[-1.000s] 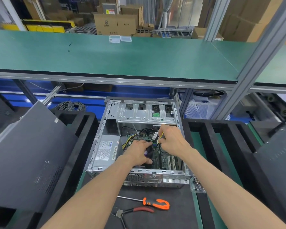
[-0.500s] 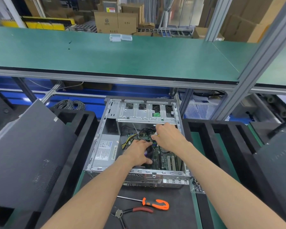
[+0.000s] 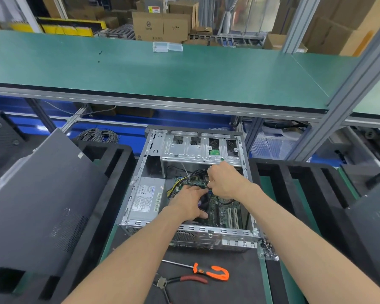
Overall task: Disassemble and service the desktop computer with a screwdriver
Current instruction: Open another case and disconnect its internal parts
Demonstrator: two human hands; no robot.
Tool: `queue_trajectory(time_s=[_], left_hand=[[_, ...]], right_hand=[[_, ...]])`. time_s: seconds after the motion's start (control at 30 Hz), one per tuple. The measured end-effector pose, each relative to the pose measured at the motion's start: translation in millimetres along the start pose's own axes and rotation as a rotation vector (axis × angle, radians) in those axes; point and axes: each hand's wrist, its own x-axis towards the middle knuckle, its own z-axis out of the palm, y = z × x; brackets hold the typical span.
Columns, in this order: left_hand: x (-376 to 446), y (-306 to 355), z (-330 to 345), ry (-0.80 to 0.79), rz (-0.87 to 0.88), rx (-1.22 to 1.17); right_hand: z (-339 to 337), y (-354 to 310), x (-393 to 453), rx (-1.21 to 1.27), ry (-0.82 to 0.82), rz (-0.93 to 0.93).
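- The desktop computer (image 3: 191, 187) lies on its side, open side up, on the dark mat (image 3: 217, 288) of the lower worktop, straight ahead of the person and under the edge of the green shelf (image 3: 162, 77).
- Inside it, the grey power supply (image 3: 146, 199) fills the left part, the drive cage (image 3: 198, 148) spans the far end, and the green motherboard (image 3: 223, 212) covers the floor on the right.
- The left hand (image 3: 188, 204) rests over the black fan at the middle of the board, fingers spread and fairly straight, thumb toward the near rim; its grip is wide and holds nothing that can be seen.
- The right hand (image 3: 225, 183) is just beyond and right of the left one, below the drive cage, fingers curled tight in a narrow grip on the bundle of cables (image 3: 198, 174) by the far end of the board; exactly which lead it pinches cannot be told.
- The two hands are nearly touching, both within the case walls.
- The screwdriver (image 3: 203, 269), with an orange and black handle, lies on the mat in front of the case, well apart from both hands.
- Red-handled pliers (image 3: 182, 279) lie just beside it, nearer the person.
- A small clear bag of screws (image 3: 267, 250) sits at the case's near right corner.
- A dark side panel (image 3: 37, 194) leans in the black foam tray on the left.
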Motion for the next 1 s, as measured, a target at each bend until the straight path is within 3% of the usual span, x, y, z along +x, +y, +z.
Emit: queue_trajectory(time_s=[0.23,0.5,0.73,0.87,1.0], left_hand=[[-2,3,-2,0.004,-0.007,0.013],[-2,2,1,0.02,-0.015,-0.009],[1,2,3,0.016,-0.027,0.123],[10,4,6,-0.005,-0.031,0.209],[17,4,11,-0.034,-0.052,0.218]], right_hand=[[-5,10,-6,0.039,-0.057,-0.141],[-18,10,8,0.241,-0.187,0.167],[-18,7,11,0.021,-0.14,-0.044],[-15,11,8,0.061,-0.152,-0.11],[-8,22,7,0.163,-0.059,0.051]])
